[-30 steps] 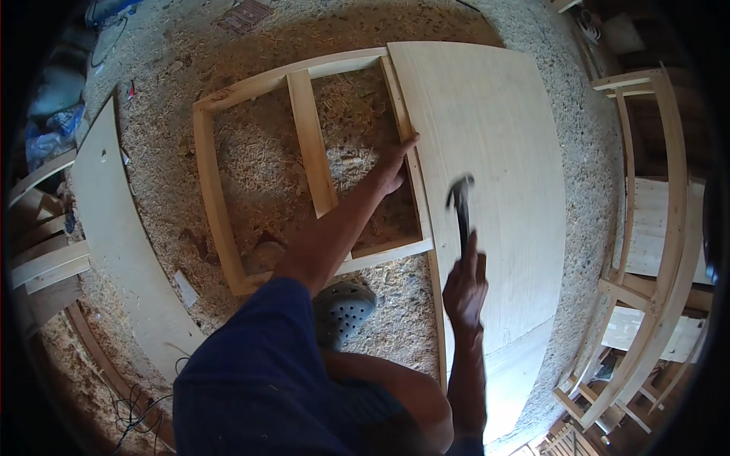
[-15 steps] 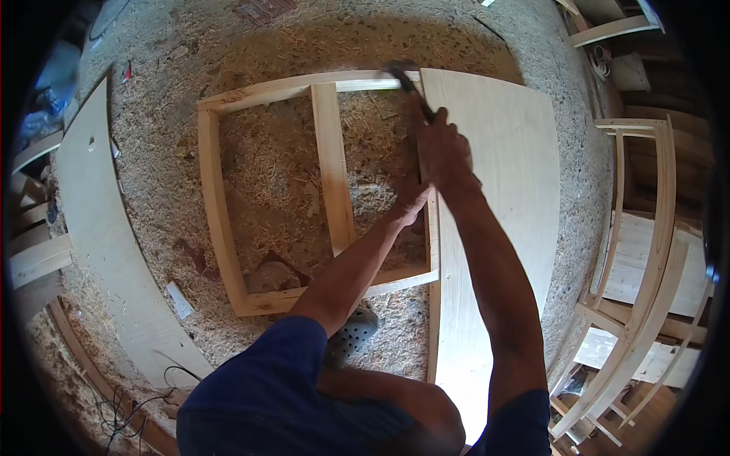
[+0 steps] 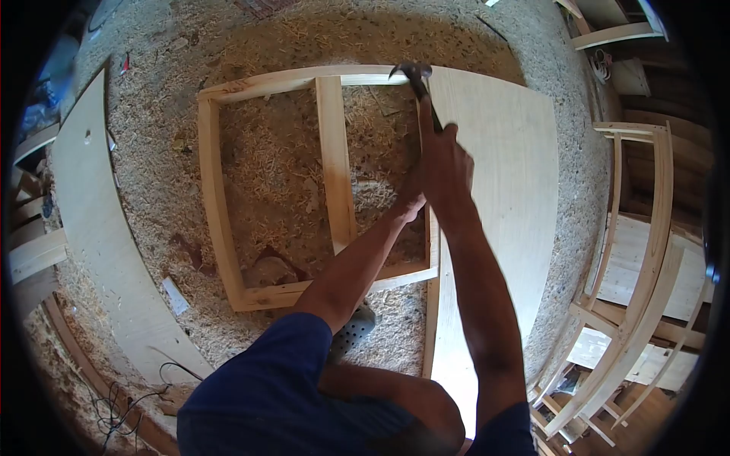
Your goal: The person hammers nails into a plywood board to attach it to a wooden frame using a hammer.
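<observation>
A claw hammer (image 3: 415,74) is in my right hand (image 3: 449,166), its head over the far end of the wooden frame's right side. My fingers wrap around its dark handle. The rectangular wooden frame (image 3: 213,182) lies on the ground, with a crossbar (image 3: 332,152) running through its middle. My left hand (image 3: 413,199) is at the frame's right side, partly behind my right hand; its fingers are hidden, so its grip cannot be made out. A pale plywood panel (image 3: 502,167) lies against the frame's right side.
A long plywood strip (image 3: 114,235) lies at left, near a black cable (image 3: 125,403). Wooden frame pieces (image 3: 646,228) stand along the right. Wood shavings (image 3: 266,167) cover the ground, and a grey perforated shoe (image 3: 353,330) is below the frame.
The hammer head has shifted slightly right and is sharp now instead of blurred. My right forearm has moved a little left. My left hand stays about where it was.
</observation>
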{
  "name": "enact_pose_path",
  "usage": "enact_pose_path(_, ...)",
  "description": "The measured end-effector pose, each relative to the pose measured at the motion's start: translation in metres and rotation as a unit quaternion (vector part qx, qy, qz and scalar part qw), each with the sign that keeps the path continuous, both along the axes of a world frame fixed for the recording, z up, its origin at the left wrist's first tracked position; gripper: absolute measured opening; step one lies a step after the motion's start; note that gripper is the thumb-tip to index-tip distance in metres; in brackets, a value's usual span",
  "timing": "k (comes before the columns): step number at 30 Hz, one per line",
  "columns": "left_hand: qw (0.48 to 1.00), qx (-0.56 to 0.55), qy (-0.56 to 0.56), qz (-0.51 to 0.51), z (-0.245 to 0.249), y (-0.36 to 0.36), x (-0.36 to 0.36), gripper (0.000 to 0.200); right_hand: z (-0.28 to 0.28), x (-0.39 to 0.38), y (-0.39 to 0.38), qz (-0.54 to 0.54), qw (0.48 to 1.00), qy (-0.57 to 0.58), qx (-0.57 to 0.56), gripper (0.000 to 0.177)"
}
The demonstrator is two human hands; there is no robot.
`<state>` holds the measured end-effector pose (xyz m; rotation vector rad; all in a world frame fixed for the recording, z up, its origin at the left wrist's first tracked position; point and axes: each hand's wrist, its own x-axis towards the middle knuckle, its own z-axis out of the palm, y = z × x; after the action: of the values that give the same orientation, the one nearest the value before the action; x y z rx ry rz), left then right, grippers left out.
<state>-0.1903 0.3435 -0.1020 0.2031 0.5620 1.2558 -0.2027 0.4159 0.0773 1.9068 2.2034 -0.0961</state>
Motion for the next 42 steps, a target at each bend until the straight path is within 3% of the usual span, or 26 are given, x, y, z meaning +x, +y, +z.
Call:
enact_pose_path(5,0.998,0.004,0.061,-0.013,-0.006,0.008,-0.002,0.045,0.013,0.047,-0.108,-0.008,0.996,0.083,-0.034,0.072)
enact_pose_path(7,0.984,0.020,0.168,-0.046,-0.014,0.011,0.002,0.044,-0.003,0.082,-0.167,-0.057,0.991,0.120,0.021,0.070)
enact_pose_path(8,0.971,-0.039,0.130,-0.195,-0.018,0.017,-0.008,0.055,-0.003,0.097,-0.197,-0.069,0.988,0.135,0.026,0.067)
enact_pose_path(9,0.971,-0.044,0.127,-0.197,-0.014,0.018,-0.007,0.055,0.000,0.111,-0.225,-0.082,0.985,0.150,0.030,0.064)
enact_pose_path(11,0.975,-0.042,0.192,-0.103,-0.008,0.012,-0.002,0.067,0.009,0.134,-0.279,-0.098,0.980,0.168,0.037,0.059)
enact_pose_path(12,0.970,-0.061,0.199,-0.126,-0.018,0.013,0.000,0.078,0.014,0.142,-0.304,-0.129,0.975,0.178,0.022,0.060)
enact_pose_path(15,0.980,-0.010,0.169,-0.100,-0.003,0.012,-0.008,0.077,0.022,0.171,-0.378,-0.166,0.972,0.169,0.008,0.059)
enact_pose_path(17,0.969,-0.051,0.217,-0.104,-0.009,0.012,-0.003,0.082,0.024,0.186,-0.418,-0.187,0.971,0.146,-0.003,0.058)
enact_pose_path(22,0.978,-0.066,0.173,-0.100,-0.031,0.013,0.005,0.077,0.021,0.216,-0.493,-0.278,0.950,0.145,-0.012,0.060)
enact_pose_path(25,0.971,-0.092,0.207,-0.074,-0.005,0.009,0.001,0.086,0.009,0.238,-0.525,-0.332,0.934,0.133,0.003,0.062)
enact_pose_path(26,0.971,-0.101,0.194,-0.101,-0.032,0.015,0.004,0.088,0.003,0.246,-0.535,-0.329,0.934,0.136,0.025,0.062)
enact_pose_path(28,0.974,-0.089,0.168,-0.127,-0.028,0.014,0.002,0.086,-0.003,0.253,-0.549,-0.355,0.924,0.141,0.033,0.061)
enact_pose_path(29,0.971,-0.102,0.153,-0.150,-0.027,0.016,0.002,0.085,-0.005,0.255,-0.557,-0.388,0.905,0.170,0.023,0.051)
enact_pose_path(31,0.971,-0.093,0.147,-0.167,-0.029,0.017,-0.001,0.087,-0.018,0.266,-0.577,-0.321,0.934,0.145,0.055,0.046)
enact_pose_path(33,0.963,-0.076,0.204,-0.161,-0.027,0.014,0.000,0.095,-0.011,0.260,-0.586,-0.305,0.939,0.145,0.071,0.043)
enact_pose_path(35,0.958,-0.088,0.210,-0.176,-0.057,0.022,-0.003,0.092,0.002,0.253,-0.597,-0.321,0.934,0.133,0.081,0.048)
enact_pose_path(37,0.964,-0.052,0.185,-0.186,-0.029,0.016,-0.002,0.089,0.031,0.242,-0.609,-0.339,0.928,0.134,0.074,0.059)
enact_pose_path(42,0.943,-0.046,0.269,-0.192,-0.012,0.009,-0.007,0.090,0.084,0.216,-0.722,-0.405,0.900,0.159,-0.014,0.057)
